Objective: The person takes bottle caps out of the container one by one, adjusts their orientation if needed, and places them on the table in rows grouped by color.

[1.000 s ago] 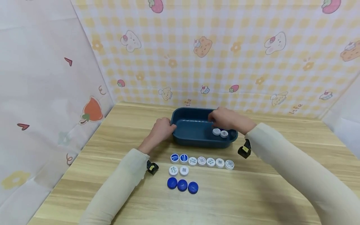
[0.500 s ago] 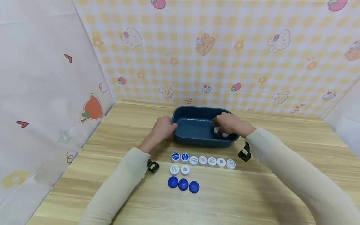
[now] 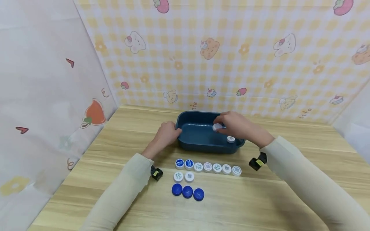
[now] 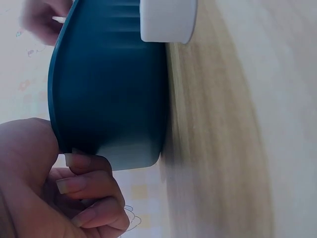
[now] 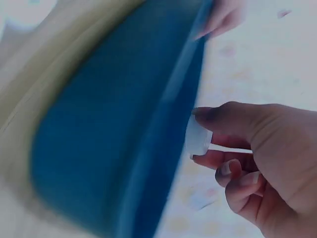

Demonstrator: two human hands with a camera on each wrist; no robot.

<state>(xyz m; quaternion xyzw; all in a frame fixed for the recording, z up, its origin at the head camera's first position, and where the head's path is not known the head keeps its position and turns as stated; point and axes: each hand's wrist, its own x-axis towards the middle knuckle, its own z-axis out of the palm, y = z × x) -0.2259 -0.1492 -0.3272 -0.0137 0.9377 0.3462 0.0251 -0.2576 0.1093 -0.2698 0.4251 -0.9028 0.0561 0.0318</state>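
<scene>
My left hand (image 3: 165, 134) grips the left end of a dark blue plastic basin (image 3: 199, 135). In the left wrist view the thumb lies at the rim and the fingers curl against the outer wall. Over the basin's right part, my right hand (image 3: 235, 124) pinches a white bottle cap (image 3: 216, 127) between thumb and finger. The right wrist view shows that same cap (image 5: 197, 138) held at the fingertips. Another white cap (image 3: 231, 139), with a printed code, lies in the basin below the right hand. The basin's far right corner is hidden behind the hand.
In front of the basin runs a row of several caps, with blue-printed caps (image 3: 184, 164) at its left end and white caps (image 3: 217, 168) after them. Two white caps (image 3: 184, 176) lie nearer, then three blue caps (image 3: 187, 192). A patterned cloth (image 3: 231, 64) hangs behind the wooden table (image 3: 245, 202).
My right hand has reached down to the caps in the basin, taken one white cap and lifted it, moving slightly left. My left hand has stayed at the basin's end.
</scene>
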